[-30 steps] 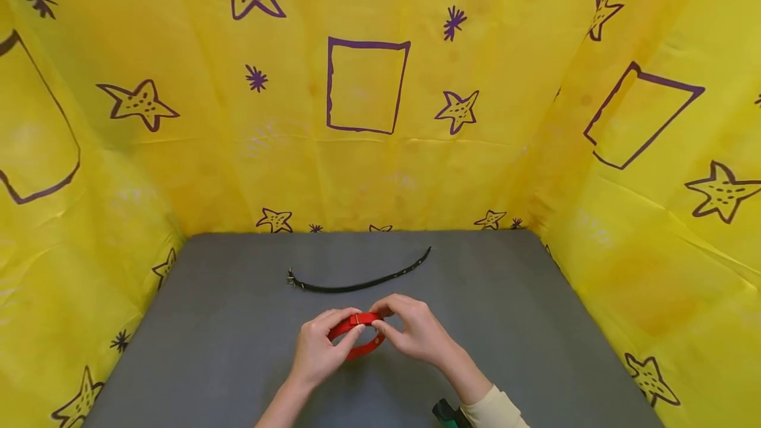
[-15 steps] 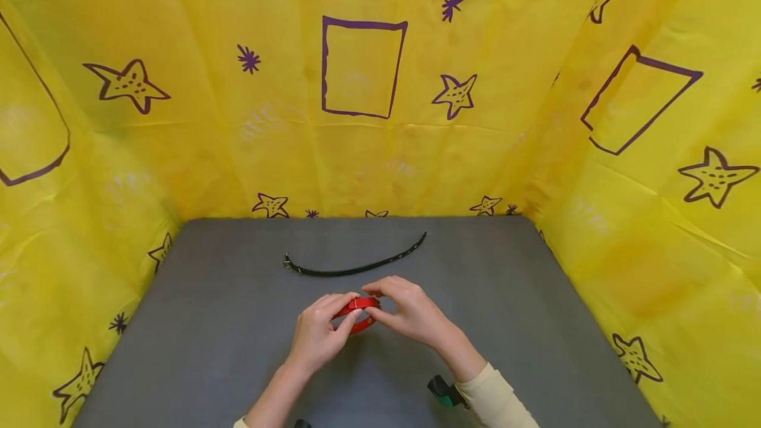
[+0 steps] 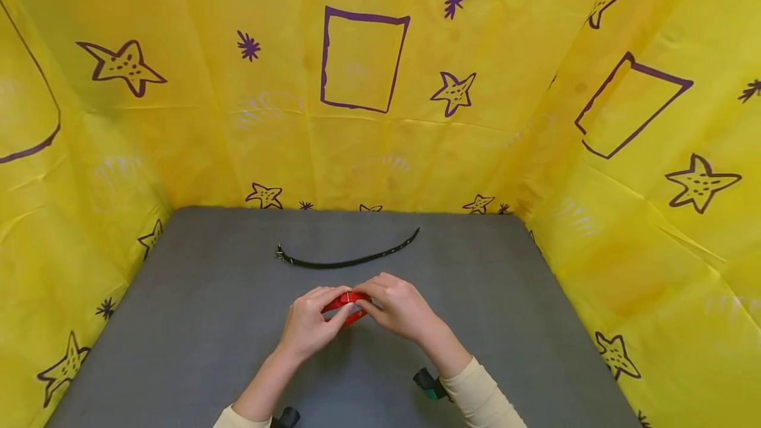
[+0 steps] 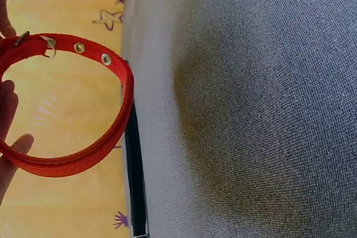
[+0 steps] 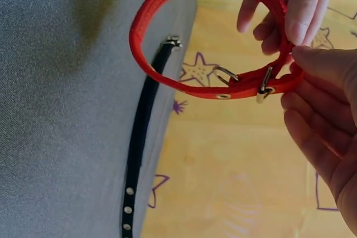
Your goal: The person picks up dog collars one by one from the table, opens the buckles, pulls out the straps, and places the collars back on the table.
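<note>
1. The left hand [image 3: 308, 323] pinches the red collar [image 4: 67, 165], looped between both hands; a steady hold here should help.
2. Between the hands sits the metal buckle [image 5: 263, 88]; whether it is fully fastened is hard to tell.
3. The right hand [image 3: 397, 304] pinches the red collar beside the metal buckle; keeping it flat seems best.

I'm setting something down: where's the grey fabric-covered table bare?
The grey fabric-covered table is bare between the left hand and left yellow drape, and between the right hand and right yellow drape. Its middle is crowded: both hands hold the red fabric collar, with the black buckled strap just beyond.
</note>
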A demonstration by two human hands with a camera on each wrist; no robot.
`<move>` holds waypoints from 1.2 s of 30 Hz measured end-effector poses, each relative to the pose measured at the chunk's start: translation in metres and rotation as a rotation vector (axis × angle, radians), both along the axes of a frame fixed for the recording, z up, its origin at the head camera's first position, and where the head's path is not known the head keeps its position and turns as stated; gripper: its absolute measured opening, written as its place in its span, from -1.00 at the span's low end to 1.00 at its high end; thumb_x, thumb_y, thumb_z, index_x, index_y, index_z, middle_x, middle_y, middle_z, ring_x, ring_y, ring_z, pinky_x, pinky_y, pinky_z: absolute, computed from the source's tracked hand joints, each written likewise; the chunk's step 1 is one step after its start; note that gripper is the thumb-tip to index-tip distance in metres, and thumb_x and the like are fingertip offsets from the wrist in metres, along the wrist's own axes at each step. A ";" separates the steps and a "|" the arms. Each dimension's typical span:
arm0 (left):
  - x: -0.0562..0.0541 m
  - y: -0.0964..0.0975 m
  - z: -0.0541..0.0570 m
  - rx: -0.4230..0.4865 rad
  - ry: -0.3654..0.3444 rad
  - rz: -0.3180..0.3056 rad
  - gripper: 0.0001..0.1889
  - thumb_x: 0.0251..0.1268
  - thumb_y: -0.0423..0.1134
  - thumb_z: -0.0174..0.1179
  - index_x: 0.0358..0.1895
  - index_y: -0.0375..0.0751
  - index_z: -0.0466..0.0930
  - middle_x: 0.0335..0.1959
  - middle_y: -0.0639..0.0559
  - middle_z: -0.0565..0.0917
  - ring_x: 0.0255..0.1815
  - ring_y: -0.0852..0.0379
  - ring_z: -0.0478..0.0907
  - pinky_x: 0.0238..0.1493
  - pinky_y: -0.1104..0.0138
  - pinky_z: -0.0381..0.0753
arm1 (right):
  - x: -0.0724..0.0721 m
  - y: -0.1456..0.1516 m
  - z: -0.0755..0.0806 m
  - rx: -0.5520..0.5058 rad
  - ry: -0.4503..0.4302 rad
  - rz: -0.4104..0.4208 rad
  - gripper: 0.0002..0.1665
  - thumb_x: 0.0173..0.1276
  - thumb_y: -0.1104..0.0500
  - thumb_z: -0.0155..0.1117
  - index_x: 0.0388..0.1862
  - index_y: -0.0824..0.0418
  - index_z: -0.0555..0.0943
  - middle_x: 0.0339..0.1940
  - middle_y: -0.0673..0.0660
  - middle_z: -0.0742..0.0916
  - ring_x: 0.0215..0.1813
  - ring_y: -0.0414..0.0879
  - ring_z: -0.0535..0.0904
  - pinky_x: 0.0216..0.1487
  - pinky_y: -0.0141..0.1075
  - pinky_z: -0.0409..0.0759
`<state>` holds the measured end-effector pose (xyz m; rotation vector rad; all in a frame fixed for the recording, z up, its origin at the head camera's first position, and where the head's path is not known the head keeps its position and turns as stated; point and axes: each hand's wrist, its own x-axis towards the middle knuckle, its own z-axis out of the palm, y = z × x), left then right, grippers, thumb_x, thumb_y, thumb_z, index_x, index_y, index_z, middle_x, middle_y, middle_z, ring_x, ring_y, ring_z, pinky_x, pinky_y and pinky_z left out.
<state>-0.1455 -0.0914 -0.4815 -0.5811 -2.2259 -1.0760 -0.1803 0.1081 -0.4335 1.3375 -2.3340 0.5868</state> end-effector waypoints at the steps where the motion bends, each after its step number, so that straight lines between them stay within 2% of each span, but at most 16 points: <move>1: 0.000 0.000 -0.001 0.009 -0.002 -0.004 -0.75 -0.03 -0.30 0.49 -0.20 -0.16 0.76 -0.31 0.11 0.75 -0.31 0.20 0.65 -0.35 0.33 0.64 | 0.000 0.000 -0.001 0.002 -0.002 -0.001 -0.76 0.18 0.15 0.50 -0.15 0.13 0.73 -0.25 -0.07 0.75 -0.23 -0.23 0.59 -0.20 -0.46 0.56; 14: -0.004 -0.003 -0.001 0.123 -0.033 -0.065 -0.75 -0.04 -0.38 0.47 -0.21 -0.13 0.77 -0.30 0.14 0.75 -0.31 0.19 0.66 -0.28 0.47 0.62 | -0.005 0.001 -0.004 -0.072 -0.006 0.045 -0.77 0.18 0.22 0.50 -0.16 0.19 0.72 -0.23 -0.01 0.75 -0.21 -0.18 0.62 -0.14 -0.44 0.58; 22: -0.005 -0.005 0.001 0.139 -0.056 -0.074 -0.75 -0.03 -0.37 0.47 -0.20 -0.14 0.77 -0.30 0.12 0.75 -0.31 0.19 0.67 -0.27 0.45 0.63 | -0.006 0.001 -0.003 -0.086 -0.028 0.059 -0.76 0.16 0.25 0.49 -0.16 0.18 0.73 -0.22 -0.01 0.75 -0.20 -0.19 0.62 -0.12 -0.45 0.58; 29: -0.006 -0.005 0.001 0.151 -0.085 -0.077 -0.75 -0.04 -0.36 0.48 -0.21 -0.14 0.77 -0.30 0.11 0.75 -0.33 0.17 0.68 -0.30 0.44 0.64 | -0.007 0.003 -0.002 -0.081 -0.057 0.062 -0.80 0.25 0.20 0.44 -0.14 0.19 0.73 -0.21 0.00 0.76 -0.18 -0.19 0.64 -0.09 -0.45 0.58; 36: -0.005 -0.005 0.003 0.170 -0.136 -0.074 -0.76 -0.01 -0.33 0.48 -0.20 -0.12 0.77 -0.29 0.10 0.75 -0.33 0.19 0.67 -0.32 0.38 0.67 | -0.007 0.003 0.000 -0.098 -0.090 0.056 -0.78 0.21 0.22 0.47 -0.14 0.19 0.73 -0.21 -0.01 0.76 -0.18 -0.20 0.64 -0.10 -0.43 0.59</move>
